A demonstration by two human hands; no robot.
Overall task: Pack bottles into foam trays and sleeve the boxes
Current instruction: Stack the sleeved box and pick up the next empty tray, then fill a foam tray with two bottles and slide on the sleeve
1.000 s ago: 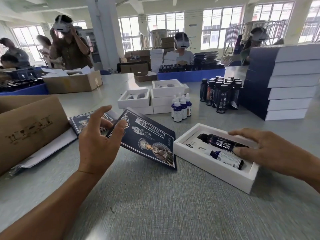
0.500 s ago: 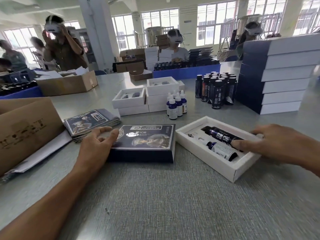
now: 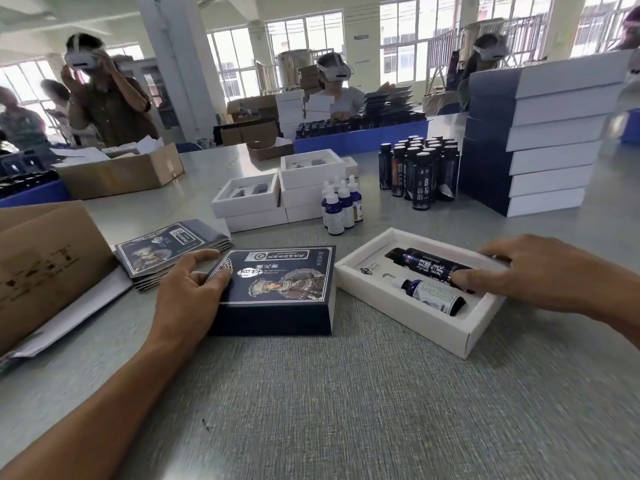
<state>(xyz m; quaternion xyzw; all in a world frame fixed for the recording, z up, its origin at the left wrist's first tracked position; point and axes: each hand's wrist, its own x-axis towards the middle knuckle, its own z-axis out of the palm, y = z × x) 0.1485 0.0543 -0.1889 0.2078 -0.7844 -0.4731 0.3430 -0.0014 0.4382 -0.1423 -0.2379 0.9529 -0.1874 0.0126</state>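
Two hands poised between packing and sleeving: tray filled, sleeve squared up beside it.
Left hand [image 3: 188,289] grips the left end of the dark printed sleeve [image 3: 277,289], fingers curled over its edge; its lettering is too blurred to read. Right hand [image 3: 540,271] rests with fingers extended on the tall dark bottle [image 3: 429,266] and the white tray [image 3: 408,320] rim, dropper bottle [image 3: 433,296] alongside; large pale characters show on the label. Next, I judge, tray slides into sleeve, mouths aligned.
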